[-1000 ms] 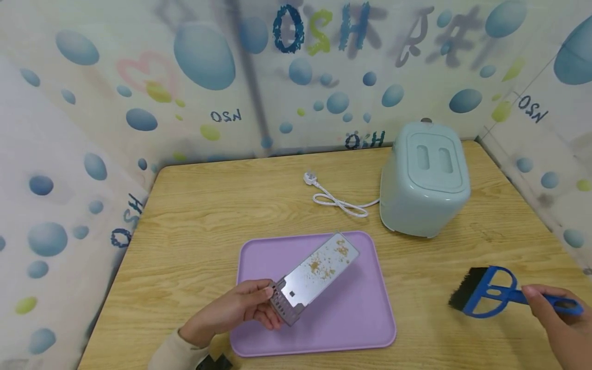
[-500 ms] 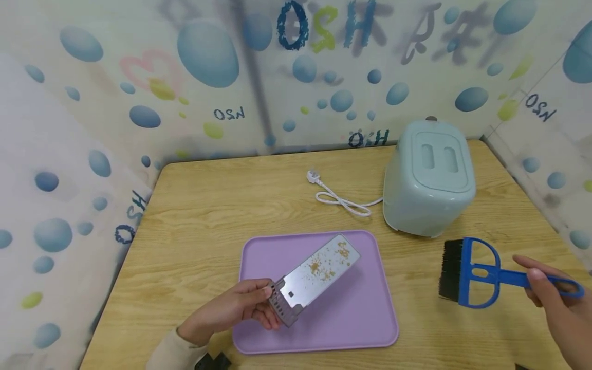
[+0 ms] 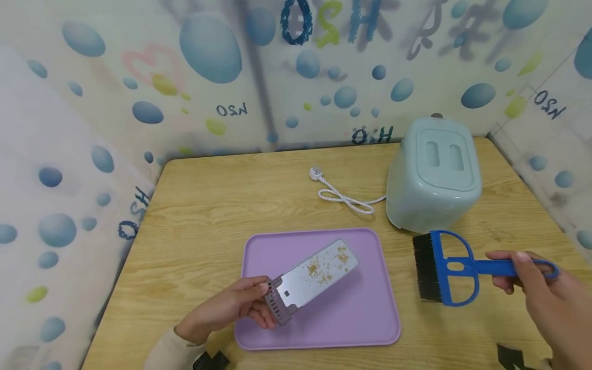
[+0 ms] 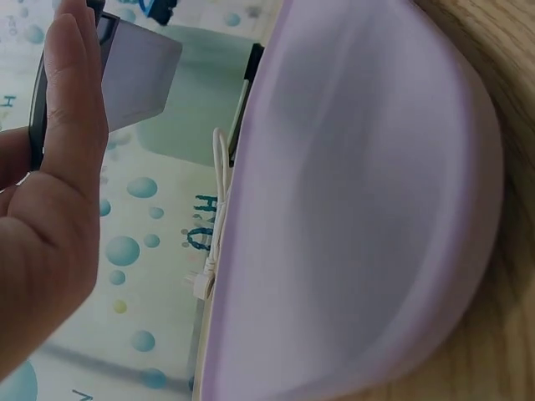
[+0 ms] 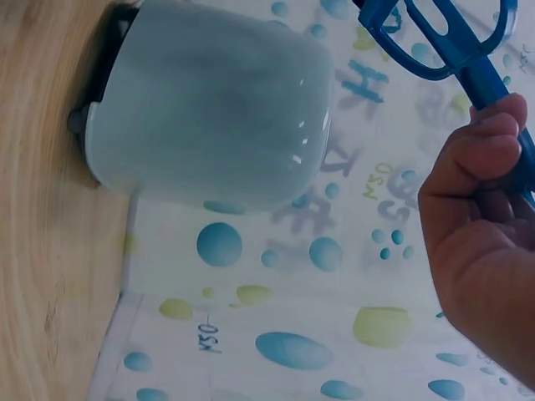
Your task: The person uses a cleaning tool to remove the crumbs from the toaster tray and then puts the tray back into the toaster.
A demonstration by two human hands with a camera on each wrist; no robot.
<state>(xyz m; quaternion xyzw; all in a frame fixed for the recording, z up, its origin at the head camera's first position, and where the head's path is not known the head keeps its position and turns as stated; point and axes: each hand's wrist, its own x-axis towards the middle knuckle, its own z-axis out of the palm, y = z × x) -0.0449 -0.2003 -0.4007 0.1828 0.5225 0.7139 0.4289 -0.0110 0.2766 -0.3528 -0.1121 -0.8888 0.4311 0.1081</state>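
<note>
My left hand (image 3: 236, 307) pinches the grey plastic end of a metal crumb tray (image 3: 300, 285). Brown crumbs (image 3: 319, 267) lie scattered over its far half, and it is held above a purple serving tray (image 3: 361, 313). To the right, my right hand (image 3: 541, 288) grips the handle of a blue brush (image 3: 492, 267), its black bristles (image 3: 426, 268) pointing left. The brush is raised over the table, right of the serving tray. In the left wrist view, the crumb tray (image 4: 138, 75) shows from below beside the fingers.
A pale green toaster (image 3: 435, 180) stands at the back right, near the brush. Its white cord and plug (image 3: 342, 198) lie coiled on the wooden table (image 3: 208, 205). Walls with printed dots enclose the back and sides.
My right hand has carried the brush leftward toward the serving tray, turning its bristles more upright. The left hand and crumb tray stay nearly still; the whole view has shifted slightly.
</note>
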